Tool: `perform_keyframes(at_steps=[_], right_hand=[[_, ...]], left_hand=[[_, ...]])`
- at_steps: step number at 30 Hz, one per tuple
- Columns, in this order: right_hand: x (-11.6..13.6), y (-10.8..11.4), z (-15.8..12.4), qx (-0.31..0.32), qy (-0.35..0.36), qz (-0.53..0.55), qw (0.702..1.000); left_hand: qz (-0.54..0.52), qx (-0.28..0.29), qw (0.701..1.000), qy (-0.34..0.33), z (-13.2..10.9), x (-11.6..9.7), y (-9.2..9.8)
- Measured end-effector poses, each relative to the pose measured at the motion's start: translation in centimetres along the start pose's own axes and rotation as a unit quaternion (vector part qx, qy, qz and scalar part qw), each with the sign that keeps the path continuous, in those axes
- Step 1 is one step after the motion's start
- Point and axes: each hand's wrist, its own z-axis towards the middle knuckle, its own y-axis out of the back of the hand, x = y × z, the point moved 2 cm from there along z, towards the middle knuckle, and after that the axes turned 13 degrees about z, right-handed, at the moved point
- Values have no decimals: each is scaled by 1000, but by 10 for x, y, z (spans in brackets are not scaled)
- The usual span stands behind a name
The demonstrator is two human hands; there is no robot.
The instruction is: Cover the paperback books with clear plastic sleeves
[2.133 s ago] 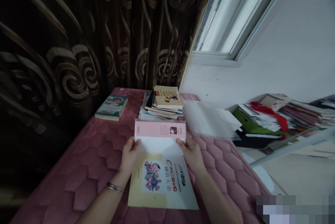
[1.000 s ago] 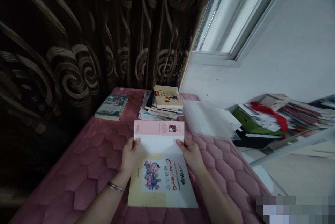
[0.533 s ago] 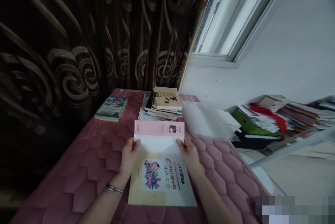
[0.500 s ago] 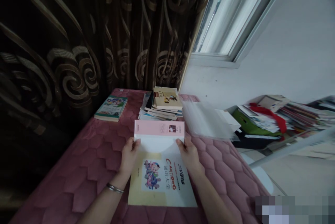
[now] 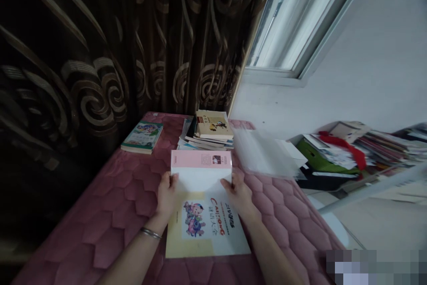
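Counting two bare hands, left hand (image 5: 167, 194) and right hand (image 5: 240, 196), one to each side. Both closed on the side edges of one pink-and-white panel (image 5: 200, 180), thumbs on its face, with little opening visible. Directly below, between hands and forearms, one yellow-and-white book (image 5: 207, 231), cover up, reaching nearer than both hands; cannot tell whether joined to the panel or separate, nor whether resting on the pink quilted surface (image 5: 110, 218) or lifted. Around the left wrist, a silvery bracelet (image 5: 151, 233). Farther off, one teal-edged book (image 5: 142, 137) at left and one stack of books (image 5: 213, 127), number unclear; right of the stack, translucent sleeves (image 5: 267, 156), also uncountable. Behind, one patterned curtain (image 5: 100, 54); at far right, one red strip (image 5: 345, 146) among heaped papers.
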Motion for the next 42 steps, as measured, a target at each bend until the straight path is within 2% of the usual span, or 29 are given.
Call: perform_keyframes(at_steps=[6,10,15,21,26,30,36,38,42], right_hand=[[-2,-4,2,-2,-14,10,1000],[-10,-10,5,12,-15,28,999],[-17,-14,7,-2,15,27,1000],[-16,-15,6,20,34,-66,997],[-15,-4,6,69,5,-133,989],[-11,0,2,111,4,-206,972],[-2,-9,-5,121,-33,-285,950],[2,-12,-7,126,-40,-305,943],[9,-15,-12,135,-31,-343,929]], left_hand=[[79,-18,996,-41,1,-4,1],[123,20,992,-31,2,-3,-2],[231,7,970,-71,2,-1,-6],[332,30,937,-101,1,0,-10],[380,39,918,-108,2,1,-12],[429,57,892,-132,0,-3,-11],[550,57,820,-150,-11,-14,-8],[568,77,803,-165,-12,-14,-9],[581,153,773,-203,-8,-17,-21]])
